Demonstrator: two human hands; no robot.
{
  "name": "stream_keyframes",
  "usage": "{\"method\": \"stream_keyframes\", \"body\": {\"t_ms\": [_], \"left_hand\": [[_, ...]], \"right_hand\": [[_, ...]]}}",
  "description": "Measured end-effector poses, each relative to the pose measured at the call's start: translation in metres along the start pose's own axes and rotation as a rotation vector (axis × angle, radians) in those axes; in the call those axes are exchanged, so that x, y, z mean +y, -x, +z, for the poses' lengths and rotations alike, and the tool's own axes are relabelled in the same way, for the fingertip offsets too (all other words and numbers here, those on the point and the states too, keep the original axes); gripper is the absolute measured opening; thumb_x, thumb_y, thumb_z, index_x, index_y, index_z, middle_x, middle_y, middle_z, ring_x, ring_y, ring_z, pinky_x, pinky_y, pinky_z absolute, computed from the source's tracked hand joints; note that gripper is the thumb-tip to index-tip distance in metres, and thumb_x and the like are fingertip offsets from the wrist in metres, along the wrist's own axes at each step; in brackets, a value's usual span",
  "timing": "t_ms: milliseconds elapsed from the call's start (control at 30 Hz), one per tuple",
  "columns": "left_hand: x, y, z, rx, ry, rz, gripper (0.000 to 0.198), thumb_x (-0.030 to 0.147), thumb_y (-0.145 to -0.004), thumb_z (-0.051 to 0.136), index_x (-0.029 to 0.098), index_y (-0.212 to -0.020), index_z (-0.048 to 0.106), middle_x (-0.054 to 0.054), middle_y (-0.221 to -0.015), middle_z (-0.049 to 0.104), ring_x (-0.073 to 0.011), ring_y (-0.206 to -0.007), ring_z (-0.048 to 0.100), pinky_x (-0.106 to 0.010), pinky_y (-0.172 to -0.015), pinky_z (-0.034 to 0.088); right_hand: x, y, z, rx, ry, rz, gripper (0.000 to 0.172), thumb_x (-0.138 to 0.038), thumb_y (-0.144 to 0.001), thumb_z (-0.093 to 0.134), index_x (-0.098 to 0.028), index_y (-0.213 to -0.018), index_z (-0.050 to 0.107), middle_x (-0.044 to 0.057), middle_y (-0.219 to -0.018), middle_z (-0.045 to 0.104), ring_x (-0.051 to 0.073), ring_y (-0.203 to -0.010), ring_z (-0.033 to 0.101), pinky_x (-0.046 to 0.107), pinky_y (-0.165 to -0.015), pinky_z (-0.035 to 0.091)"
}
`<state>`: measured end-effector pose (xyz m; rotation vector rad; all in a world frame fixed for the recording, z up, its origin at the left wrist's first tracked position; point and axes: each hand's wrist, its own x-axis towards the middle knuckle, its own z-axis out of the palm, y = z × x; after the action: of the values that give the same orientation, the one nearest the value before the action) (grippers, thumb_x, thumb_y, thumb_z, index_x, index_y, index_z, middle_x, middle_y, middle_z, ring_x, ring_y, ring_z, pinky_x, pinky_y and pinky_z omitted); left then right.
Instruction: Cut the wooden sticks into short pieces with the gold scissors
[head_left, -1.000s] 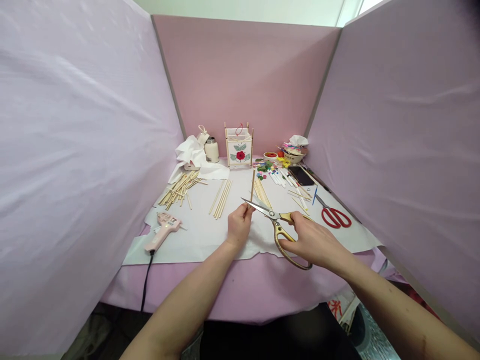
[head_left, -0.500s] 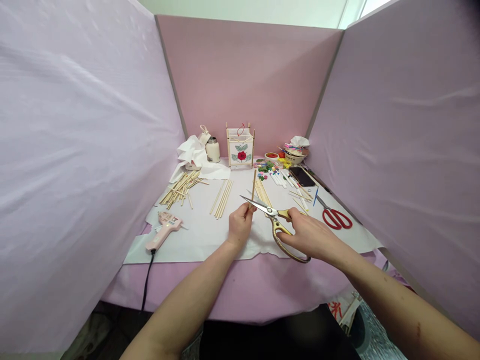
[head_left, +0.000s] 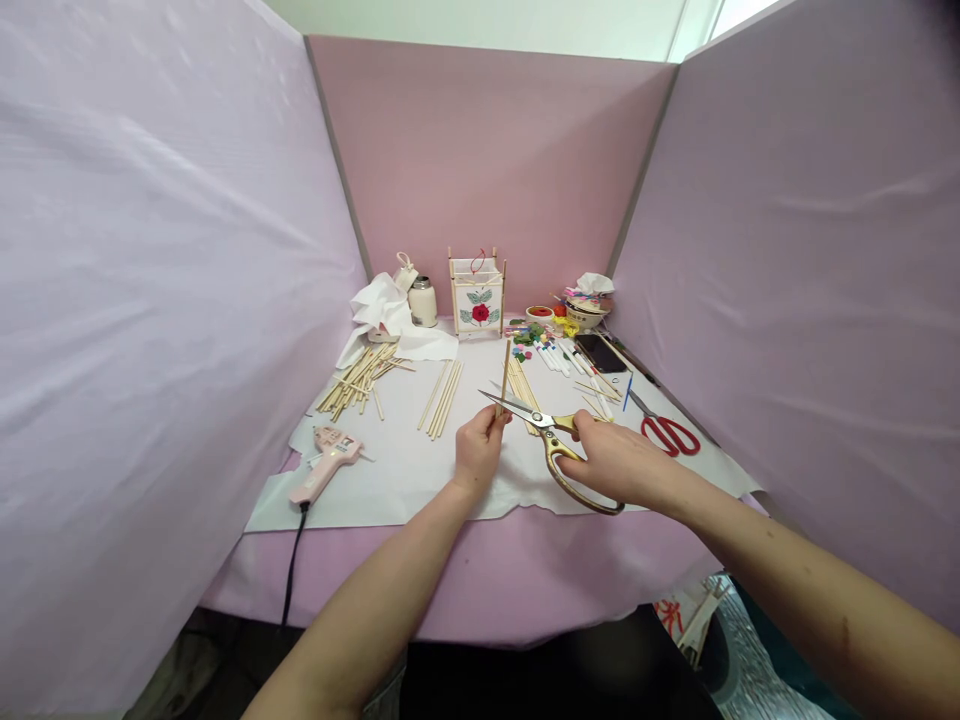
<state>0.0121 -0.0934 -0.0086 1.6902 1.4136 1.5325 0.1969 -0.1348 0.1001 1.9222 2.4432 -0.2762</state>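
Evidently little is altered over the last second: the gold-handled scissors (head_left: pixel 538 420) are shifted slightly forward, and their partly open blades are set across the wooden stick (head_left: pixel 506 368) just above the left hand (head_left: pixel 478 445). The stick is held upright over the white paper sheet (head_left: pixel 405 470), pinched between the left thumb and fingertips. The scissor handles are gripped by the right hand (head_left: pixel 611 465), with its fingers curled through the loops. The stick is seen whole, so the cut is judged not yet made. A pink glue gun (head_left: pixel 326 462) lies well apart at the left
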Motion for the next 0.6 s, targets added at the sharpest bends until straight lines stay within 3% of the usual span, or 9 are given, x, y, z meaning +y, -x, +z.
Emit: {"method": "stream_keyframes", "body": {"t_ms": [600], "left_hand": [[0.0005,0.0011,0.0014,0.000,0.028,0.014,0.021,0.031,-0.087,0.048,0.019,-0.080,0.064,-0.002,-0.082,0.070,-0.0146,-0.080,0.064,-0.024,-0.071,0.046]], "right_hand": [[-0.0006,0.0008,0.0090,0.012,0.055,-0.005,0.030,-0.042,-0.081,0.047,-0.017,-0.097,0.049,0.011,-0.083,0.065,0.025,-0.074,0.062,0.028,-0.053,0.028]]}}
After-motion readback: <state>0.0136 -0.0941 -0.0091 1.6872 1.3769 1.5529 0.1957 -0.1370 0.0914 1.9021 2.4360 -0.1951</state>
